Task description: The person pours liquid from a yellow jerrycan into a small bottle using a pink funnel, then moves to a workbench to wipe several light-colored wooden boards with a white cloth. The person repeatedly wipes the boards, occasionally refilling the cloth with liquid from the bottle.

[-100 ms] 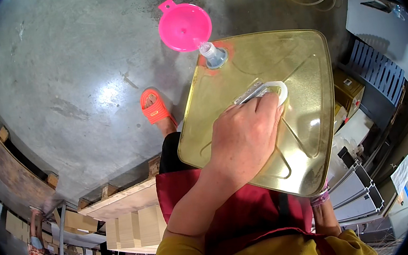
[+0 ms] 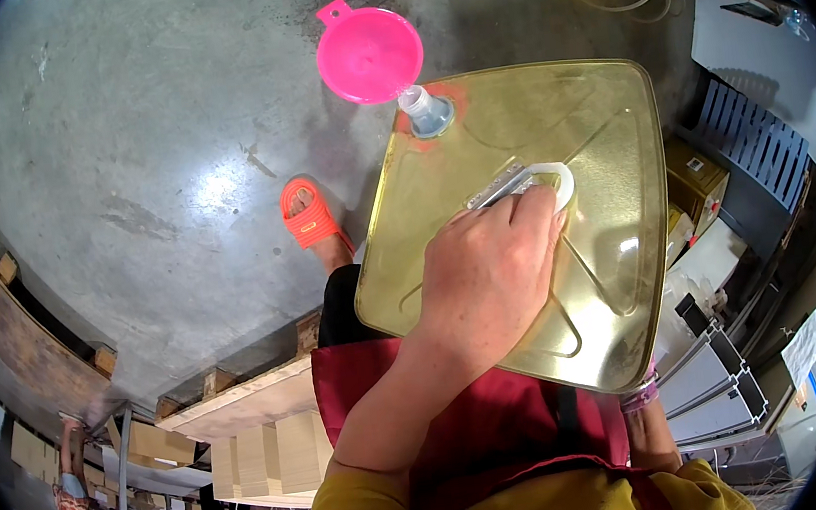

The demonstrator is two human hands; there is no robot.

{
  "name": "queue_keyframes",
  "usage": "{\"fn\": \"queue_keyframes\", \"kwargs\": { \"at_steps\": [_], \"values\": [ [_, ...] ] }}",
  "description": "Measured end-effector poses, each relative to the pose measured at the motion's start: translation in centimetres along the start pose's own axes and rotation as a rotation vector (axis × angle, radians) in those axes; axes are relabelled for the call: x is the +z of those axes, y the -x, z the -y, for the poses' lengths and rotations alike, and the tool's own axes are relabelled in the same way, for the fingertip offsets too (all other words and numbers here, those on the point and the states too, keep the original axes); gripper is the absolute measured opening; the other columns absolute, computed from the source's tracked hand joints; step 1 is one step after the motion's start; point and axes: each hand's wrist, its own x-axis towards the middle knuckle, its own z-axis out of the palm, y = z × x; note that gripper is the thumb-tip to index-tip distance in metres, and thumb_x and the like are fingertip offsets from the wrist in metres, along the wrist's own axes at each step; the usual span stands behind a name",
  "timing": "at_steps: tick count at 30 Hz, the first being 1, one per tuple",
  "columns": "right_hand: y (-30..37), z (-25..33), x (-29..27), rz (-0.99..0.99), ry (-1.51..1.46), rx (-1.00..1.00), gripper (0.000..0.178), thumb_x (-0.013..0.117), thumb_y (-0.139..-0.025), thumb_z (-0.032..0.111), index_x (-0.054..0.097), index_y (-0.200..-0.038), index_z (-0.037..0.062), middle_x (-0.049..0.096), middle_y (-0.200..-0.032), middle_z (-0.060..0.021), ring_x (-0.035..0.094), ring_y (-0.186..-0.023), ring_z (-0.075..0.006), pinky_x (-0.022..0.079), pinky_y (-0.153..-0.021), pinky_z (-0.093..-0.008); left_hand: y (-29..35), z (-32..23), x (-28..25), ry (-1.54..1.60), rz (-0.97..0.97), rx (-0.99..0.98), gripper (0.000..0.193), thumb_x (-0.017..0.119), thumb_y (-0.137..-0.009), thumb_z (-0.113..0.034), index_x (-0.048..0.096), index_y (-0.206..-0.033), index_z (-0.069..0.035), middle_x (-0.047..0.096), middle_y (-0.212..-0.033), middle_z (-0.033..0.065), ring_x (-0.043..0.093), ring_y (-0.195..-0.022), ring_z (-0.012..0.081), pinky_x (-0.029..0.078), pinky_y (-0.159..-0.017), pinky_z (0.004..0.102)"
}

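My left hand (image 2: pixel 491 276) is closed around the white handle (image 2: pixel 556 178) on top of a large gold-coloured metal can (image 2: pixel 506 143). The can is tilted away from me. At its far left corner, a translucent spout (image 2: pixel 426 112) points at a pink funnel (image 2: pixel 367 56), and clear liquid runs from the spout into it. Whatever is under the funnel is hidden. My right forearm (image 2: pixel 652 432), with a pinkish band at the wrist, reaches beneath the can's near right corner. The can hides that hand's fingers.
An orange slipper (image 2: pixel 308 213) on my foot stands on the concrete floor left of the can. A wooden pallet edge (image 2: pixel 243 400) with cartons lies at lower left. Coiled clear hose (image 2: pixel 616 0) is at far right, above a blue slatted panel (image 2: pixel 750 145). Another person (image 2: pixel 76 504) is at the lower left.
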Motion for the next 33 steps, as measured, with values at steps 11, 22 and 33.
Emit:
{"fn": "queue_keyframes", "kwargs": {
  "at_steps": [11,22,33],
  "values": [
    [0.1,0.5,1.0,0.022,-0.074,0.025,0.034,0.037,-0.099,0.031,0.055,-0.111,0.0039,0.06,-0.103,-0.0052,0.057,-0.091,-0.016,0.046,-0.083,-0.0288,0.0,0.0,0.0,-0.002,0.004,0.0,0.011,0.06,-0.085,-0.01,0.056,-0.092,-0.003,0.06,-0.079,0.0138,0.059,-0.067,0.0327,0.046,-0.056,0.0397],
    [-0.2,0.6,0.5,0.002,-0.084,0.054,0.032,0.04,-0.098,0.03,0.056,-0.109,0.004,0.061,-0.101,-0.0058,0.058,-0.089,-0.0161,0.047,-0.081,-0.0291,-0.2,0.0,0.1,-0.003,-0.003,-0.001,0.011,0.06,-0.085,-0.01,0.056,-0.092,-0.003,0.061,-0.079,0.0136,0.059,-0.067,0.0325,0.046,-0.056,0.0393],
    [0.0,0.9,0.8,-0.02,-0.119,0.036,0.03,0.041,-0.098,0.028,0.056,-0.108,0.004,0.062,-0.102,-0.0066,0.059,-0.091,-0.0174,0.048,-0.083,-0.0303,-0.5,-0.1,-0.2,-0.004,-0.006,0.001,0.011,0.061,-0.084,-0.01,0.056,-0.091,-0.003,0.06,-0.077,0.0135,0.059,-0.065,0.0325,0.046,-0.055,0.0394]
  ]
}}
